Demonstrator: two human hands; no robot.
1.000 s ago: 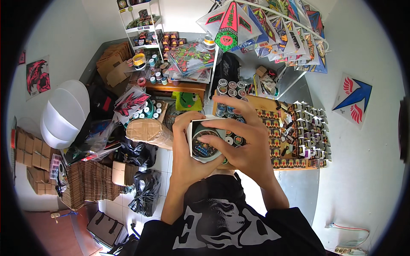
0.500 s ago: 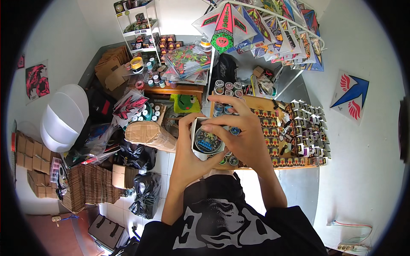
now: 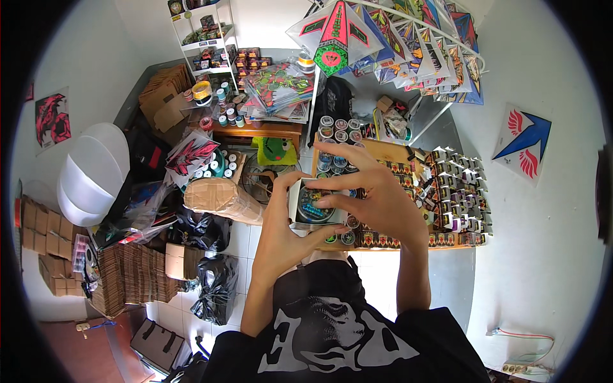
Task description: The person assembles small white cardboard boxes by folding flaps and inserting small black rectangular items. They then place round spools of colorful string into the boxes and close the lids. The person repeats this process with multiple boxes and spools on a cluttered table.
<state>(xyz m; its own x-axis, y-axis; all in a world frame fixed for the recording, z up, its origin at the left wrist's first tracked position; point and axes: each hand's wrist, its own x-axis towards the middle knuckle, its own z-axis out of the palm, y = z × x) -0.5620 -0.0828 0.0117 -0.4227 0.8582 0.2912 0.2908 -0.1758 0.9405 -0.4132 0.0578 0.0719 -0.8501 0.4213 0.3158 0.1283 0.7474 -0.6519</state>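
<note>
A small open white box [image 3: 295, 203] is held in front of me. My left hand [image 3: 281, 233] grips it, with the thumb along the near side and the fingers around the left. Inside the box sits a round spool [image 3: 311, 209] with a dark, colourful printed label, tilted against the walls. My right hand [image 3: 380, 201] reaches over it from the right, closed on the spool with two digits at its face and upper edge. The other right fingers stretch upward, away from the box. Part of the spool is hidden by the right-hand fingers.
Beneath my hands, a wooden table [image 3: 383, 152] carries round spools [image 3: 341, 136], patterned boxes [image 3: 440, 239] and rows of open boxes [image 3: 463, 191]. A wrapped cardboard roll [image 3: 220, 198] stands left. Bagged kites [image 3: 335, 38] hang at the back. Black plastic bags [image 3: 215, 287] lie on the floor.
The spool sits lower and more tilted in the box. My right hand has shifted slightly right and down, its fingers now further over the box. The left hand keeps its grip.
</note>
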